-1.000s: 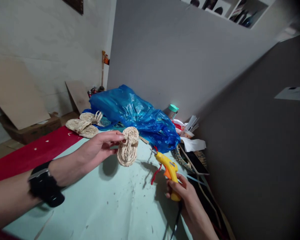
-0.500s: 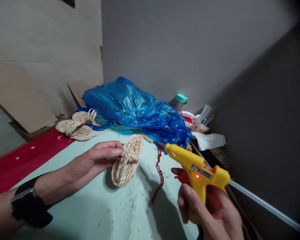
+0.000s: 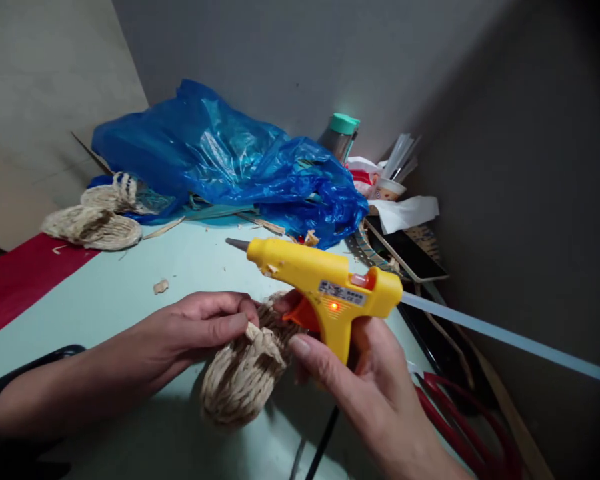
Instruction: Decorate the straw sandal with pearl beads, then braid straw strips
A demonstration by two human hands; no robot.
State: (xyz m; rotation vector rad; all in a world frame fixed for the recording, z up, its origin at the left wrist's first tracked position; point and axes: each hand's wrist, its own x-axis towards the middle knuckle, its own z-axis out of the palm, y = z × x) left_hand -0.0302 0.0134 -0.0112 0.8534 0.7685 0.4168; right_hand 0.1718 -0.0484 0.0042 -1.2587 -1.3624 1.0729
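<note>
The cross strap (image 3: 260, 343) of a woven slipper (image 3: 237, 390) is pinched at its left end between thumb and forefinger of the left hand (image 3: 200, 331). The slipper is located near the middle of the scene, between the hands and low over the tabletop (image 3: 195, 263); whether it is resting on that surface cannot be told. By the right hand (image 3: 367, 383) the grip of a yellow glue gun (image 3: 300, 260) is firmly grasped, with a finger at the orange trigger (image 3: 303, 313); whether the trigger is pressed cannot be determined. The nozzle (image 3: 237, 245) is directed to the left, beyond the slipper and apart from it.

Status: the sole is woven and the strap lies across it. The gun's light is lit and a glue stick (image 3: 505, 331) is loaded. No fresh glue is visible; the fixing of the strap end is judged to be outstanding, although the underside is hidden.

Farther left, two similar slippers (image 3: 97, 228) are set down, apparently with straps fitted. At the far side a blue plastic bag (image 3: 220, 147) is noted; to its right, a green-lidded jar (image 3: 337, 139) and a cup (image 3: 389, 190) of sticks. Red-handled scissors (image 3: 447, 407) are found at near right, beside the right hand.
</note>
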